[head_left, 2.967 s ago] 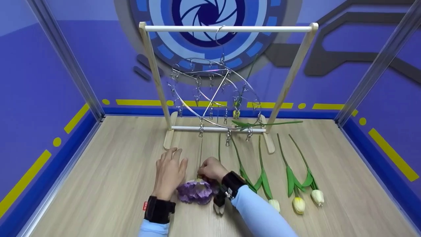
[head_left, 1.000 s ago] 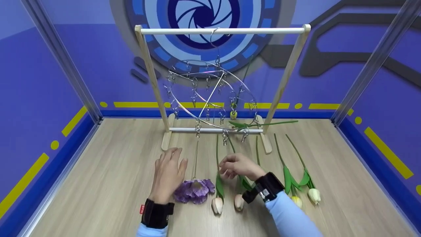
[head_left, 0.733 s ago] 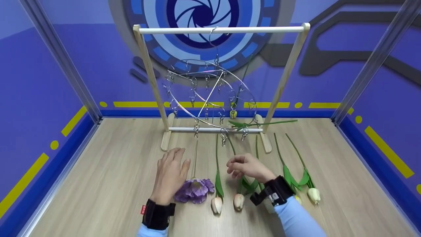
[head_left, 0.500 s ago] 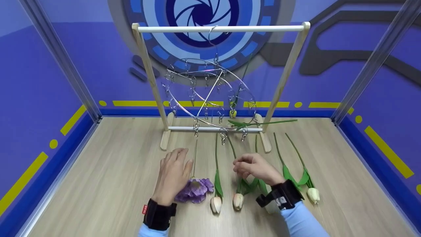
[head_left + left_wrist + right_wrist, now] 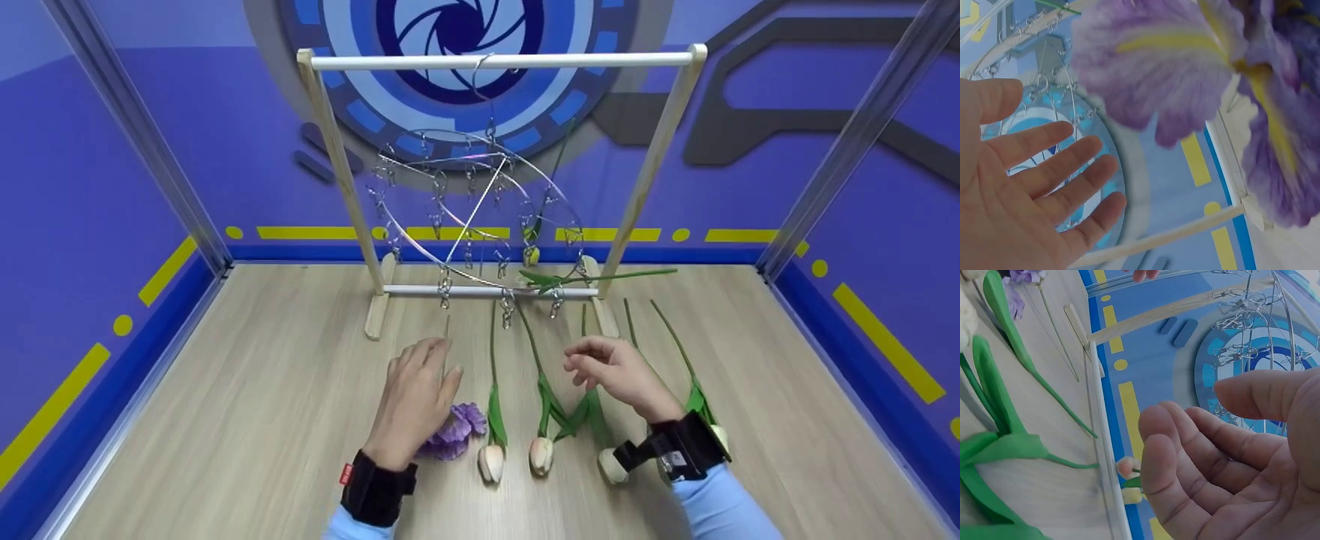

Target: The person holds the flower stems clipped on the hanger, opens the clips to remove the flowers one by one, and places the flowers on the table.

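Observation:
My left hand [image 5: 416,394] hovers over the purple iris [image 5: 459,429], hiding part of its bloom and stem. In the left wrist view its fingers [image 5: 1067,163] are spread, with nothing held. To the right, my right hand [image 5: 619,371] is in the air above the tulip stems, and its fingers [image 5: 1159,461] are loosely bent around nothing. Two pinkish-white tulips [image 5: 491,463] lie between the hands. A white tulip [image 5: 611,466] lies below the right hand, partly behind the wrist strap. Another pale tulip [image 5: 718,436] shows beyond that wrist; the forearm hides more.
Behind the flowers stands a wooden rack [image 5: 502,61]. From its top bar hangs a round metal clip hanger [image 5: 480,161] with many dangling clips. A yellow tulip [image 5: 531,256] hangs head down at the back. A green stem [image 5: 637,274] lies crosswise near the rack's right foot.
My right hand has left the iris and travelled right, over the tulips. My left hand has shifted slightly right, covering more of the iris. The flowers stay where they lay.

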Action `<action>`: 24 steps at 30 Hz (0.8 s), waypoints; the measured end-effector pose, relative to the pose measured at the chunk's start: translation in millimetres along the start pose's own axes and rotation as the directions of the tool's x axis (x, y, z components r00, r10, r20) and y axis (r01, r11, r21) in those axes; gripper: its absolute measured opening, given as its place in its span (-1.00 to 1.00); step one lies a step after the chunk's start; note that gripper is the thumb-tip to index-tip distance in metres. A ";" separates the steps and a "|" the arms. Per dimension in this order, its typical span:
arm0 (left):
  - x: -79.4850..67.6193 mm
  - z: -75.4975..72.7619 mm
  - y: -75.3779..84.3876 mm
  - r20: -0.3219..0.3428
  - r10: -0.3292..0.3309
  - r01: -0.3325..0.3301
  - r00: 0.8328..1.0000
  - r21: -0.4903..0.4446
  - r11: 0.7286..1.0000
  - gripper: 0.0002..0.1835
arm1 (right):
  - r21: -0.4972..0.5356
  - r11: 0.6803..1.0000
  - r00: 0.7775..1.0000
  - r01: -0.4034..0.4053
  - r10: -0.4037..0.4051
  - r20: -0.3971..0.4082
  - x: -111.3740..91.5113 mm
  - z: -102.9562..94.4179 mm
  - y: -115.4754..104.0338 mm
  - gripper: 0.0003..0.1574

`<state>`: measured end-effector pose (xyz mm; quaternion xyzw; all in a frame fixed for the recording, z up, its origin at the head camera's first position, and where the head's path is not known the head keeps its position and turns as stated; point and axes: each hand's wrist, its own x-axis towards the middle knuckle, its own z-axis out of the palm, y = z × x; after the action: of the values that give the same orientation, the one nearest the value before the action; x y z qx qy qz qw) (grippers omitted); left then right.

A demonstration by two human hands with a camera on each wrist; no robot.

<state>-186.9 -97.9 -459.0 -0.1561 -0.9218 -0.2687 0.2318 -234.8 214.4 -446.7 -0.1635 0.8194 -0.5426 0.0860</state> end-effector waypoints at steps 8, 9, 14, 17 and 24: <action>1.5 9.6 16.2 0.034 0.018 -0.016 0.999 -0.046 0.999 -0.57 | 0.068 0.997 0.984 -0.043 0.054 -0.168 5.9 -8.8 -1.8 -0.67; 2.2 11.2 18.4 0.041 0.023 -0.021 0.999 -0.047 0.999 -0.57 | 0.077 0.996 0.980 -0.047 0.061 -0.191 6.8 -9.5 -1.7 -0.67; 7.5 19.1 29.1 0.057 0.064 -0.062 0.996 -0.036 0.997 -0.57 | 0.123 0.991 0.958 -0.059 0.092 -0.273 12.8 -12.3 1.3 -0.63; 12.3 22.4 35.4 0.067 0.082 -0.080 0.994 -0.036 0.996 -0.57 | 0.148 0.987 0.949 -0.056 0.099 -0.301 17.2 -13.9 4.1 -0.62; 25.4 25.2 51.9 0.116 0.103 -0.098 0.988 -0.048 0.994 -0.54 | 0.199 0.980 0.919 -0.017 0.094 -0.384 27.5 -16.9 9.8 -0.65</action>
<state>-195.7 -37.6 -442.9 -0.2227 -0.9190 -0.2664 0.1868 -267.5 222.5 -448.0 -0.0196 0.7683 -0.6380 -0.0485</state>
